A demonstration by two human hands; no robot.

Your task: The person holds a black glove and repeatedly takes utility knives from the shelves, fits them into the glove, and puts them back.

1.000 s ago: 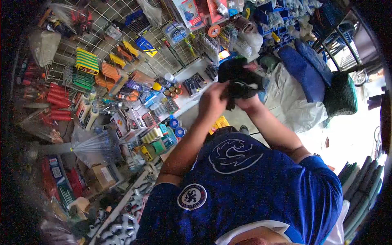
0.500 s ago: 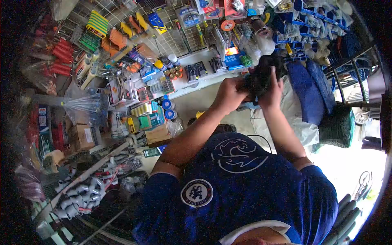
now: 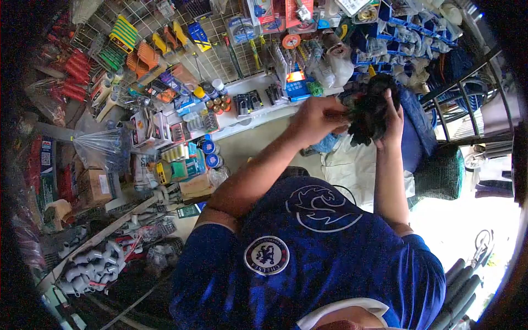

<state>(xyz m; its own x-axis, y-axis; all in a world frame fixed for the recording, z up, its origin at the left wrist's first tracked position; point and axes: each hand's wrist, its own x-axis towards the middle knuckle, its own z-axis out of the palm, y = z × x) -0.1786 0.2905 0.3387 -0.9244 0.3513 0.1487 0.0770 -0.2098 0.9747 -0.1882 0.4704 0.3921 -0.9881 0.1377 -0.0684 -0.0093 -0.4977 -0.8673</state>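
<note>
A bunched black item (image 3: 369, 110), soft-looking with ragged edges, is held up between my two hands. My left hand (image 3: 320, 122) has its fingers closed at the item's left side. On the other side my right hand (image 3: 392, 126) grips it, with the thumb or a finger showing over its right edge. What exactly the item is cannot be made out.
A white shelf (image 3: 264, 118) with jars and packs runs behind a wire grid (image 3: 214, 60) of hanging tools. Grey pipe fittings (image 3: 99, 267) lie at lower left. Blue rolls (image 3: 415, 126), a green mesh roll (image 3: 440, 170) and a metal rack (image 3: 467, 107) stand at right.
Both hands and the black item have moved to the right across the view. The item has been turned and its shape has changed. The camera view has also shifted.
</note>
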